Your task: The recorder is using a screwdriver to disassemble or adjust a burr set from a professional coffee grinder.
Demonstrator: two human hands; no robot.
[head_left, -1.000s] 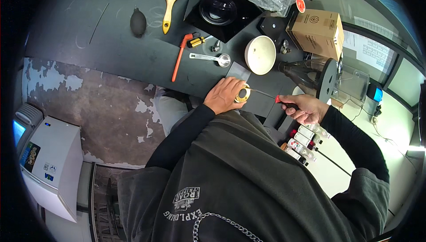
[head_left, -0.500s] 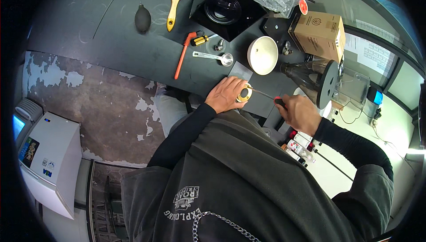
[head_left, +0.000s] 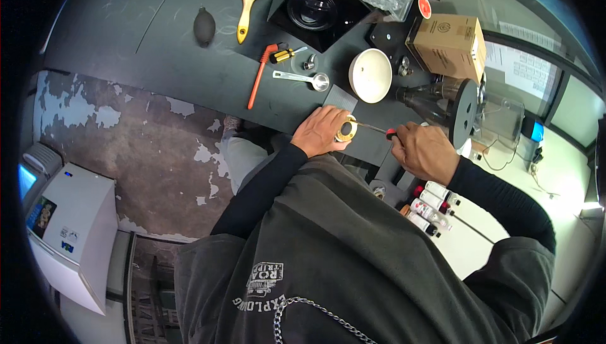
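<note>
Gold-rimmed, the round part (head_left: 346, 130) sits, head view, by the table's (head_left: 170, 66) near edge, grasped from its left by your closer left hand (head_left: 322, 131), your right hand (head_left: 426, 153) clenching the screwdriver (head_left: 372, 128), shaft running leftward to that rim.

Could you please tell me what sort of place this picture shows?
Probably a small workshop or repair corner, though I cannot be certain: the right hand holds a screwdriver, and a brush and a dark blower bulb lie on the dark table.
</note>
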